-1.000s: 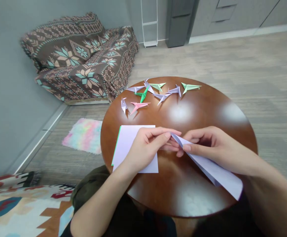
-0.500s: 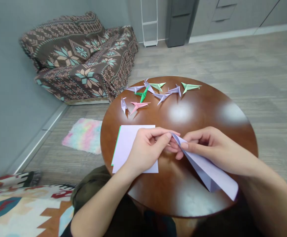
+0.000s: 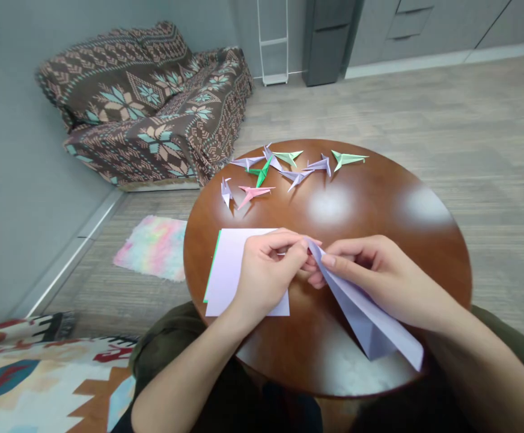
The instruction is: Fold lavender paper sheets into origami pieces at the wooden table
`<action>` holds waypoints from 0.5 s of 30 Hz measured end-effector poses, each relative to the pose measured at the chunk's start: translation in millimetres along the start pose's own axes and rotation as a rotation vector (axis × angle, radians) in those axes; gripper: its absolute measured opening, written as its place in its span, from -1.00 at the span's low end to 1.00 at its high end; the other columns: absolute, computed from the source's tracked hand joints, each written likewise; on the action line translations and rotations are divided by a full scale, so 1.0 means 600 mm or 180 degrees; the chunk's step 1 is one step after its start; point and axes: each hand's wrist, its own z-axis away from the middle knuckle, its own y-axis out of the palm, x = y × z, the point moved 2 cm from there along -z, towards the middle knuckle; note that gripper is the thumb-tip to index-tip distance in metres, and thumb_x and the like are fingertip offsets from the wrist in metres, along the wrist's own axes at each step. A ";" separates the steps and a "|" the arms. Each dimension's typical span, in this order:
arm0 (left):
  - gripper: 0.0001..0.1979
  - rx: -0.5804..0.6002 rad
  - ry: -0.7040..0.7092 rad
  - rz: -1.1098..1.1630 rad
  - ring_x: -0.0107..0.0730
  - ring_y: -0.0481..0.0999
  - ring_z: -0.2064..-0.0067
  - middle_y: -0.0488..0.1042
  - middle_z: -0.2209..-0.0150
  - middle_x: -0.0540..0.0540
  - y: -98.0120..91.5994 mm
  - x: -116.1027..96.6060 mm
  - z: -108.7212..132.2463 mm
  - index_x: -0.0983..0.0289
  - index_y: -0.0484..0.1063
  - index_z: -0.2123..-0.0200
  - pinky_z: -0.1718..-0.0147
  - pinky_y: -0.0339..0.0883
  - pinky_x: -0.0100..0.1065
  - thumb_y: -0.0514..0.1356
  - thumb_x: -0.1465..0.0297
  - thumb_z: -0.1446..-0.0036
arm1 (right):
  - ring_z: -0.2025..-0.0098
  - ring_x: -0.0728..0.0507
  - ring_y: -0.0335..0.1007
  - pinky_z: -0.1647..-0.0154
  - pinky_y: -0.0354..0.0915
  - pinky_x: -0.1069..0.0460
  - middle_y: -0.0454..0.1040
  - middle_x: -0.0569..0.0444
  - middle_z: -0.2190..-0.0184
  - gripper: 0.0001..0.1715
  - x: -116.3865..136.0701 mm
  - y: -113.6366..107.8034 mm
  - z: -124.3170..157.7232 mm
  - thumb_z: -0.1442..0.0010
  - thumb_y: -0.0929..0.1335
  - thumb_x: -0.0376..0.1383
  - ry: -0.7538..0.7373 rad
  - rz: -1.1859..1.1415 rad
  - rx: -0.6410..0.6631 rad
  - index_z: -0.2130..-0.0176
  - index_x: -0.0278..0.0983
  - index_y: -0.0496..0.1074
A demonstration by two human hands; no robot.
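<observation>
A folded sheet of lavender origami paper is held between my two hands above the round table. My left hand pinches its narrow far-left corner between thumb and fingers. Close beside it, my right hand grips the upper edge, thumb on the near face and fingers behind. The wide end of the paper hangs down to the right, its layers slightly apart. Partly beneath my left hand lies a stack of lavender sheets, with a green edge showing at its left side.
Several folded paper cranes sit along the far side of the brown round table, among them a pink crane and a green crane. Beyond stands a sofa under a patterned cover. A fluffy pastel mat lies on the floor.
Both hands have shifted slightly left with the folded paper. Its wide end has swung a little left, and more of its inner face shows.
</observation>
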 end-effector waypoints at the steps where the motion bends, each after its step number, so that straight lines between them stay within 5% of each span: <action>1: -0.83 -0.0002 -0.0019 0.0031 -0.45 0.58 0.47 0.61 0.44 0.08 0.000 0.002 -0.001 0.32 0.69 0.39 0.46 0.51 -0.47 0.32 0.37 -0.17 | 0.18 -0.18 0.59 0.10 0.38 0.03 0.69 0.01 0.30 -0.60 0.001 0.002 0.000 -0.28 0.46 0.02 -0.0014 -0.0054 -0.0051 0.31 -0.26 0.66; 15: -0.80 -0.0019 -0.0288 0.0340 -0.44 0.57 0.46 0.65 0.40 0.11 -0.004 0.020 -0.004 0.33 0.70 0.32 0.40 0.55 -0.43 0.29 0.35 -0.18 | 0.23 -0.21 0.59 0.23 0.42 0.00 0.71 -0.05 0.28 -0.62 -0.018 0.002 -0.004 -0.21 0.50 0.01 0.0176 -0.0485 -0.0099 0.29 -0.26 0.71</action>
